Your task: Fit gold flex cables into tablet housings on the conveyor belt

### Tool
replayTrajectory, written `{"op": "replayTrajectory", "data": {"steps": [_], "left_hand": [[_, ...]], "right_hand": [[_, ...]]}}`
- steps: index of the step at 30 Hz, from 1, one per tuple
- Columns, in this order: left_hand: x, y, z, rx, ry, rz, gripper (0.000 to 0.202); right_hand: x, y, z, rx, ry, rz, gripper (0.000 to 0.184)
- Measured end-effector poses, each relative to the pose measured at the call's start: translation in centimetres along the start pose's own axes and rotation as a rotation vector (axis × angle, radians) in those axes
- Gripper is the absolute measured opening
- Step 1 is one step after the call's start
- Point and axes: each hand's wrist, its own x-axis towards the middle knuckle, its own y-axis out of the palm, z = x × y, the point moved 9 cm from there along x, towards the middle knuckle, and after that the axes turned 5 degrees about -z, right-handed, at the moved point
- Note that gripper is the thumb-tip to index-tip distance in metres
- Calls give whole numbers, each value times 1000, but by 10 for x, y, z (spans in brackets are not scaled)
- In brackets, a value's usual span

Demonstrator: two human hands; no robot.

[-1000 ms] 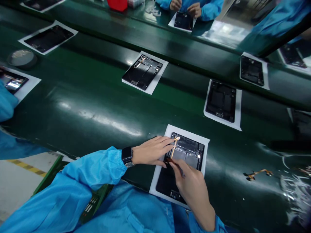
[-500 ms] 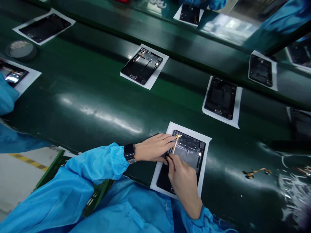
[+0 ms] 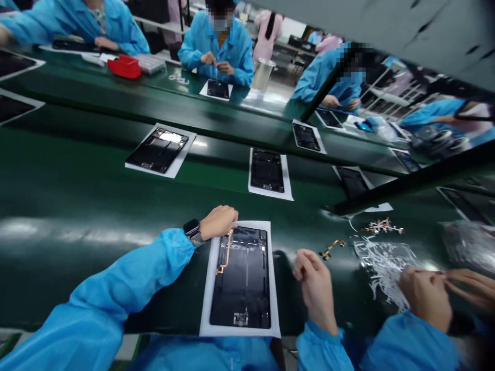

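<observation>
Presently, the left hand (image 3: 218, 222) sits at the opened tablet (image 3: 237, 288)'s upper-left corner — right hand (image 3: 316, 288) apart, fingers curled — whether either grips anything cannot be determined.

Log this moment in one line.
left hand: top edge of white sheet; right hand: right of tablet, not touching; orange flex cable: on tablet

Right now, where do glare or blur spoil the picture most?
In the head view, pale glare streaks the green bench at left, and a white glint washes out part of the open device farther up; in the same head view, the clear plastic near the right edge looks smeared, while the nearest open device reads fairly clearly.
</observation>
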Motion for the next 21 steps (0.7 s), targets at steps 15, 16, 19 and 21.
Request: {"op": "replayTrajectory", "data": {"steps": [15,16,19,21], "left_hand": [[104,-191,186,438,-474,-275,32],[111,-193,183,440,-469,-287,33],[136,-164,149,419,-335,-250,33],[152,-123,110,385,-166,-168,31]], "right_hand": [[43,-107,-10,-675,-416,-558,28],[42,-111,-12,-619,-411,-580,26],[44,-120,-19,-528,-335,-618,26],[45,-117,-18,-563,-333,-597,32]]}}
